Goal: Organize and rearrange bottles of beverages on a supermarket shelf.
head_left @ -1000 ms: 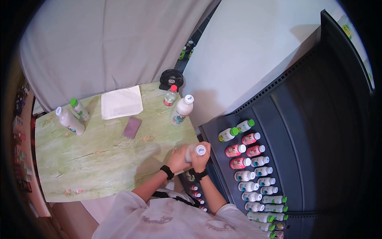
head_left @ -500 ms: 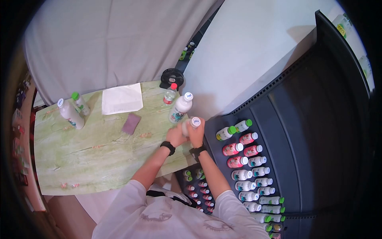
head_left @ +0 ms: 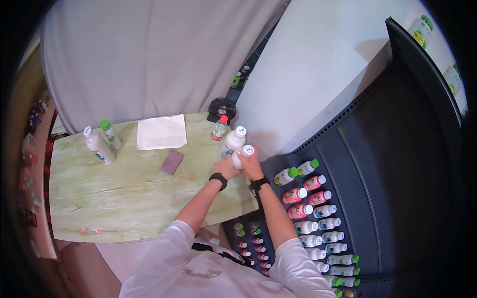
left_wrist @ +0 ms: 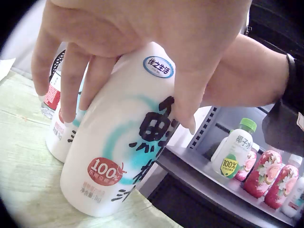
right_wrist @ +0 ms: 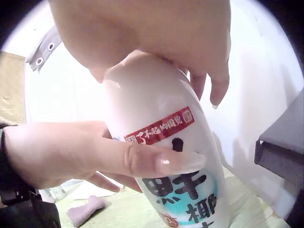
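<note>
Both hands hold a large white plastic bottle (left_wrist: 111, 142) with a white cap, black lettering and a teal ring, over the table's right edge. My right hand (head_left: 252, 166) grips its upper part near the neck. Across its side lies the thumb of my left hand (right_wrist: 71, 152), whose fingers reach round the body. The bottle leans, its base close over the tabletop in the left wrist view. Just behind it stands a second white bottle (head_left: 235, 141), partly hidden by the held one in the head view.
On the table (head_left: 124, 203) are a paper sheet (head_left: 161, 131), a purple cloth-like pad (head_left: 172, 162), a red-capped clear bottle (head_left: 219, 131), a black fan (head_left: 221, 110), a white bottle (head_left: 100, 148) and a green-capped bottle (head_left: 113, 136). A dark shelf (head_left: 348, 164) with several bottles stands right.
Both hands have carried the white bottle forward from near the body to beside the standing white bottle at the table's right side. The head view has shifted slightly.
</note>
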{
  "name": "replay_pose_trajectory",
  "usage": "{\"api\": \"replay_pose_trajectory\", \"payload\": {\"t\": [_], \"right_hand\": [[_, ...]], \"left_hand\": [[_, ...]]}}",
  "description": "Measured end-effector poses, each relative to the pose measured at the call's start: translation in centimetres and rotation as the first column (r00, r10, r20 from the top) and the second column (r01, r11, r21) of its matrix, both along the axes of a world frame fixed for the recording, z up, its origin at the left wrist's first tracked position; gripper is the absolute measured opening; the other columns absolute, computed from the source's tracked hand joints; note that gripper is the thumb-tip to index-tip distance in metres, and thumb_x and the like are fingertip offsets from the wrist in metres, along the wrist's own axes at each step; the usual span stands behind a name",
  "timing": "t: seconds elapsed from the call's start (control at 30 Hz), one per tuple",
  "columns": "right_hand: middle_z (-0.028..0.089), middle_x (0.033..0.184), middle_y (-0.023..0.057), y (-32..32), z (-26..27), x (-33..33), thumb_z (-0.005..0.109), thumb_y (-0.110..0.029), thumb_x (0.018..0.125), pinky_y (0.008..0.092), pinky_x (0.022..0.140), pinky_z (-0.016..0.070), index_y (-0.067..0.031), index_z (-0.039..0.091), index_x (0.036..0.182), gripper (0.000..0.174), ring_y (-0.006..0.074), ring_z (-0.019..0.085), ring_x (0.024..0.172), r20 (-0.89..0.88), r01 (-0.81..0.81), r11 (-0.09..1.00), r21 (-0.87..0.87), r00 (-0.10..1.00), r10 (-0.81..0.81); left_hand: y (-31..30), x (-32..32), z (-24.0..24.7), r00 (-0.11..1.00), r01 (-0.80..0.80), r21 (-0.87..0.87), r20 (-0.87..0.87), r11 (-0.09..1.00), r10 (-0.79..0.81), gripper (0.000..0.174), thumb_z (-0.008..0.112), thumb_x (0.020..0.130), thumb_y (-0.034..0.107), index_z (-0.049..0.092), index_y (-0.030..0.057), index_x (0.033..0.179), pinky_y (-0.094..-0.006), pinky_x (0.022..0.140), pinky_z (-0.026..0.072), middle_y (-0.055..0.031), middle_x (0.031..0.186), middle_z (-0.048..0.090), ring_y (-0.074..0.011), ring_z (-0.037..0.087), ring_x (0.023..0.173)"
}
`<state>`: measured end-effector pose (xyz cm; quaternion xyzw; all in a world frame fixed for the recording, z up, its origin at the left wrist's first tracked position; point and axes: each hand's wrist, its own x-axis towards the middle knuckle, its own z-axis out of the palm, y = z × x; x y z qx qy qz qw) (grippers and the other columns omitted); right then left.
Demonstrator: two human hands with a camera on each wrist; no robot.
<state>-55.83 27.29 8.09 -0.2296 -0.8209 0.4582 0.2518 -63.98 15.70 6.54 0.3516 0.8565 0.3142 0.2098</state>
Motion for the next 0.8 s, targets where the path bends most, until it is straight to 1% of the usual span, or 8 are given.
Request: {"api": "replay_pose_trajectory", "payload": {"t": [0.13,0.23,0.43,0.53,0.57,0.6,0.73,0.8], "right_hand": [[0.052,0.125,0.0208,0.6,0.2,0.2,0.071,-0.044,0.086,0.0442,0.096,0.0443,-0.0018,0.047,0.129,0.064,0.0366,0.056,0.114,0.151,0.037,0.987,0.157,0.987,-0.061],[0.055,0.124,0.02,1.1,-0.7,-0.1,0.071,-0.05,0.083,0.0468,0.095,0.0451,-0.004,0.046,0.132,0.071,0.0389,0.057,0.114,0.121,0.027,0.973,0.228,0.991,-0.056],[0.049,0.135,0.0268,-2.6,1.2,2.8,0.07,-0.032,0.086,0.0464,0.103,0.0409,0.0019,0.034,0.142,0.074,0.0407,0.049,0.126,0.251,0.01,0.972,0.234,0.965,-0.07],[0.043,0.142,0.03,-4.5,0.4,7.8,0.067,-0.025,0.088,0.0439,0.11,0.0347,0.0044,0.03,0.146,0.075,0.0404,0.043,0.133,0.222,-0.076,0.984,0.163,0.974,0.039],[0.042,0.143,0.0302,-5.3,-1.2,10.5,0.066,-0.024,0.089,0.0432,0.112,0.0329,0.0053,0.032,0.145,0.072,0.0399,0.042,0.134,0.198,-0.123,0.981,0.148,0.976,0.093],[0.043,0.142,0.0293,-6.4,-2.3,13.6,0.062,-0.025,0.091,0.0416,0.113,0.031,0.0052,0.036,0.143,0.066,0.0389,0.042,0.134,0.231,-0.171,0.96,0.222,0.966,0.119],[0.059,0.127,0.022,-12.1,-0.1,25.3,0.058,-0.026,0.095,0.0376,0.103,0.0426,0.0002,0.05,0.135,0.048,0.0323,0.057,0.119,0.285,-0.18,0.983,-0.022,0.942,0.179],[0.065,0.116,0.018,-13.9,1.1,30.2,0.057,-0.027,0.097,0.0335,0.095,0.0472,-0.003,0.055,0.133,0.043,0.025,0.063,0.108,0.342,-0.047,0.934,-0.354,0.923,0.177]], "left_hand": [[-0.3,0.2,0.9,1.0,0.0,0.035,0.004,0.999,0.0,0.081,0.079,0.065,0.054,0.047,0.0016,0.118,-0.0466,0.078,0.0533,-0.0185,0.099,0.07,-0.0354,0.07,0.09],[-0.3,0.2,0.5,1.0,0.004,0.075,0.028,0.997,-0.006,0.081,0.079,0.066,0.054,0.047,0.0018,0.119,-0.0472,0.079,0.0533,-0.0188,0.099,0.07,-0.0359,0.07,0.09],[0.2,-0.3,-1.1,0.999,-0.001,-0.001,-0.038,1.0,0.001,0.083,0.079,0.066,0.051,0.043,0.0043,0.124,-0.0482,0.08,0.0533,-0.0224,0.103,0.069,-0.0392,0.068,0.092],[-1.1,0.2,-2.4,1.0,0.002,0.183,-0.002,0.983,-0.001,0.086,0.078,0.068,0.051,0.041,0.0041,0.13,-0.0491,0.082,0.0523,-0.0246,0.107,0.067,-0.0417,0.066,0.095],[-1.3,0.7,-3.1,0.998,-0.024,0.135,0.067,0.99,0.015,0.084,0.076,0.072,0.051,0.042,0.0037,0.132,-0.0498,0.083,0.0513,-0.0248,0.109,0.067,-0.0426,0.065,0.099],[-1.8,1.5,-4.9,1.0,-0.007,0.292,-0.027,0.956,0.016,0.082,0.073,0.075,0.052,0.044,0.0014,0.133,-0.0494,0.082,0.0511,-0.024,0.106,0.068,-0.0418,0.064,0.101],[-6.3,8.7,-1.5,0.997,-0.072,0.145,-0.008,0.987,0.074,0.072,0.067,0.083,0.047,0.047,-0.0002,0.133,-0.0482,0.085,0.0507,-0.0257,0.106,0.067,-0.042,0.064,0.101],[-7.7,11.6,-3.2,0.999,0.003,0.168,-0.053,0.986,0.006,0.063,0.065,0.085,0.044,0.054,-0.0005,0.129,-0.0474,0.087,0.0505,-0.0267,0.108,0.067,-0.0421,0.063,0.102]]}}
